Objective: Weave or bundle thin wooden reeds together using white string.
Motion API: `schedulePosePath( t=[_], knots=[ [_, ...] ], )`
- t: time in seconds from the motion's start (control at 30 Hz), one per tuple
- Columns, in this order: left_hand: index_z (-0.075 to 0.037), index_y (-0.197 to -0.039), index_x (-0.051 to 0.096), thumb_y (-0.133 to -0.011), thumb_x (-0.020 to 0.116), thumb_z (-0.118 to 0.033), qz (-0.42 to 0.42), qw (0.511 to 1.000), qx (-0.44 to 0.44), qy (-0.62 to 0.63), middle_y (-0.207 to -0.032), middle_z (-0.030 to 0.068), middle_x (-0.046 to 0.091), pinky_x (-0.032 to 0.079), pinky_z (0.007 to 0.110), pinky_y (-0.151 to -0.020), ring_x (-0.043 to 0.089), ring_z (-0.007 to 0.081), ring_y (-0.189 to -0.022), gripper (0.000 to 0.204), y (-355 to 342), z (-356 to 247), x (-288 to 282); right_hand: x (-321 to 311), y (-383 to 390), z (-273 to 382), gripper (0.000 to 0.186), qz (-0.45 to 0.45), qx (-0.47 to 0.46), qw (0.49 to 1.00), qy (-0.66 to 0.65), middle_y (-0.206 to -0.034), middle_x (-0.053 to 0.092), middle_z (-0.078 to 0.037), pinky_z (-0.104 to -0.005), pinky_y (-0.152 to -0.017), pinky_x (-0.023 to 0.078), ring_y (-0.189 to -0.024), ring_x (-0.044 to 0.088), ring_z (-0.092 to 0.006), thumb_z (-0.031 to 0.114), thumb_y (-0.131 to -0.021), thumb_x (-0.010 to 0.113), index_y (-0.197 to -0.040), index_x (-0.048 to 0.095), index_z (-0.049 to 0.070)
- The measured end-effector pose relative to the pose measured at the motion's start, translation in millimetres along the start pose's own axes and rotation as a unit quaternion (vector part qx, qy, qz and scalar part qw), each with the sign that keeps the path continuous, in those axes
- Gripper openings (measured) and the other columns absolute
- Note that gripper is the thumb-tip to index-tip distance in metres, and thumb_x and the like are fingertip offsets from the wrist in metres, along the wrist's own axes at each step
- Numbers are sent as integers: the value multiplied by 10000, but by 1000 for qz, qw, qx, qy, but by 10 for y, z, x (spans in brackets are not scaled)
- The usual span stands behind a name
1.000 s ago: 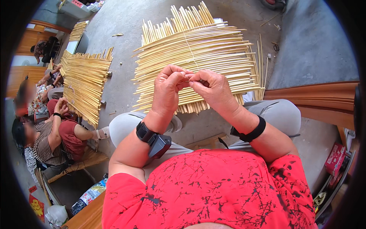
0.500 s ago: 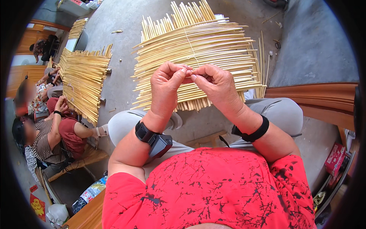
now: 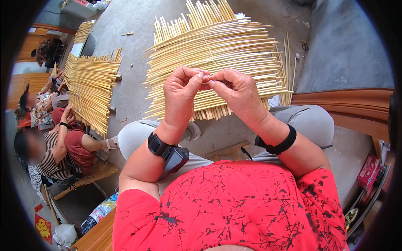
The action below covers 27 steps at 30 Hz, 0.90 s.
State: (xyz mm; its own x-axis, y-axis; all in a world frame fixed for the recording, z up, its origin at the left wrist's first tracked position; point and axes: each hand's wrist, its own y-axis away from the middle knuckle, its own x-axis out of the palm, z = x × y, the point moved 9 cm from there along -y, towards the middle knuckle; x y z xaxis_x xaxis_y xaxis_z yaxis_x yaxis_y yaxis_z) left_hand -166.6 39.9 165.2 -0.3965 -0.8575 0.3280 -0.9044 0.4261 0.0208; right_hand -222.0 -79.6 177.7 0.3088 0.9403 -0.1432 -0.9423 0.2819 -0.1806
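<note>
Both my hands meet fingertip to fingertip above a mat of straw-coloured plant stalks [image 3: 176,58]. My left hand [image 3: 182,90] is closed in a pinch of thumb and forefinger. Facing it, my right hand [image 3: 238,90] pinches too, its fingers curled in. A thin pale string [image 3: 208,45] crosses the stalks from the far side and runs down to my fingers. A fine bit of it seems to lie between the fingertips, though its end is too small to make out. The stalks lie side by side crosswise, over others pointing away from me.
At the left, two seated people work by another stalk mat [image 3: 92,88]. A few loose stalks [image 3: 288,62] lie right of my mat. A wooden door frame [image 3: 343,106] stands at the right, near a red box [image 3: 369,170]. My knees flank the mat's near edge.
My hands stay pinched together in nearly the same place, with only slight finger movement. The view has shifted a little. At the left, the seated people's heads have moved slightly.
</note>
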Motion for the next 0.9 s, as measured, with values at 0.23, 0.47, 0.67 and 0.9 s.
schedulePosePath(
  t=[0.23,0.47,0.67,0.9],
  knots=[
    [-2,-798,551,-843,534,-26,5,1000,7,-6,-891,151,617,542,314,-709,619,183,-786,54,-12,-19,7,7,-11,3,87,6,6,1000,1,-683,592,-110,-278,-532,446,-580,571,-188,80,-755,616,-808,634,13],
    [4,-800,549,-842,530,-14,7,1000,4,-8,-905,154,615,543,306,-704,618,179,-779,49,-16,-32,16,8,-20,-11,87,9,16,1000,-7,-690,596,-118,-290,-542,451,-603,584,-208,81,-758,612,-806,631,11],
    [8,-802,549,-839,527,-6,10,1000,10,-20,-909,155,614,543,302,-702,619,172,-778,45,-19,-34,10,0,-17,17,86,7,8,1000,0,-693,597,-122,-294,-542,453,-604,584,-211,80,-757,612,-801,629,9],
    [23,-825,526,-847,506,13,16,1000,7,-20,-924,134,582,550,312,-735,601,161,-816,32,-4,-49,24,13,-18,3,96,13,14,1000,6,-705,595,-56,-228,-515,416,-594,530,-109,70,-784,603,-850,634,7]
  ],
)
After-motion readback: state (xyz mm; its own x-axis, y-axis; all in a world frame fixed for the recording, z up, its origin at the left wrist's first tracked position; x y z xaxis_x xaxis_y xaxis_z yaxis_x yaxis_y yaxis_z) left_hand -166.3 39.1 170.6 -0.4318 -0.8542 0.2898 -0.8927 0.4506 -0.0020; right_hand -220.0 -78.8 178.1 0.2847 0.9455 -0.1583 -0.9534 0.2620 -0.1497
